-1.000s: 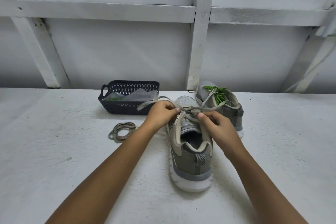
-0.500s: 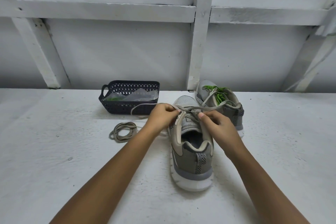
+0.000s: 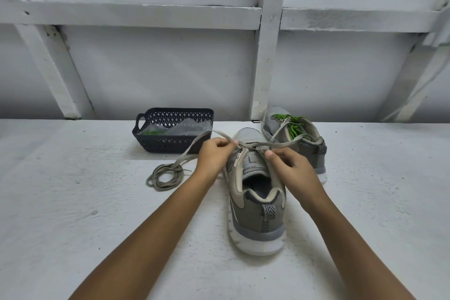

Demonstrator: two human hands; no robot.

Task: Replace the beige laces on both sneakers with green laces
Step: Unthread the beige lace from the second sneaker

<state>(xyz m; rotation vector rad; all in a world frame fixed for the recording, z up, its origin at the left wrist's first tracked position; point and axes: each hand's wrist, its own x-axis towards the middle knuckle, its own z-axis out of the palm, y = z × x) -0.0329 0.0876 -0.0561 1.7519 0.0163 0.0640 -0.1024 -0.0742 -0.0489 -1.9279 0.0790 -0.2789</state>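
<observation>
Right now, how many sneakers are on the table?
2. The near sneaker stands heel toward camera, its beige lace pinched by left hand and right hand. The far sneaker, laced green, stands behind it, to the right. None seems hidden.

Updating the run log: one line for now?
left hand, right hand: pinch flat beige lace; near grey mesh sneaker: beige-laced; far sneaker: green-laced

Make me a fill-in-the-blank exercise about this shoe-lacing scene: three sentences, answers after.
1. The far sneaker has laces that are ____.
2. The left hand and right hand both pinch the near sneaker by its lace, which is ____.
3. The dark basket stands to the ____ of the near sneaker.
Answers: green; beige; left.
</observation>
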